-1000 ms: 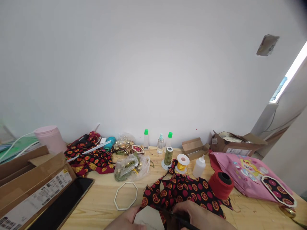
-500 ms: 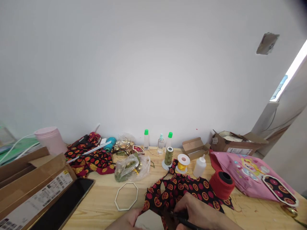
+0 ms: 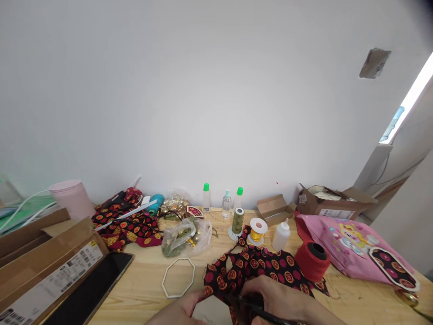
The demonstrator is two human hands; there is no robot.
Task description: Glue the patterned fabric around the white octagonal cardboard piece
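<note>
At the bottom edge, my left hand (image 3: 181, 309) is closed on a pale flat piece of card (image 3: 211, 311) with angled corners, the patterned fabric bordering it. To its right, my right hand (image 3: 275, 300) is wrapped round black-handled scissors (image 3: 262, 312). Their blades are in shadow against the cloth, so I cannot tell how far apart they are. The dark fabric (image 3: 267, 264) with red and orange round motifs spreads out beyond both hands. A white octagonal frame (image 3: 163, 282) lies on the wood left of the cloth.
A red thread cone (image 3: 311, 262) stands on the fabric's right side. Behind are a yellow thread spool (image 3: 257, 232), a green spool (image 3: 238, 221) and a squeeze bottle (image 3: 281, 235). A plastic bag (image 3: 186, 237), a phone (image 3: 91, 289) and a cardboard box (image 3: 57, 275) lie left; a pink bag (image 3: 352, 248) lies right.
My right hand and the scissors have shifted very slightly down. The left hand and the pale card stay almost where they were.
</note>
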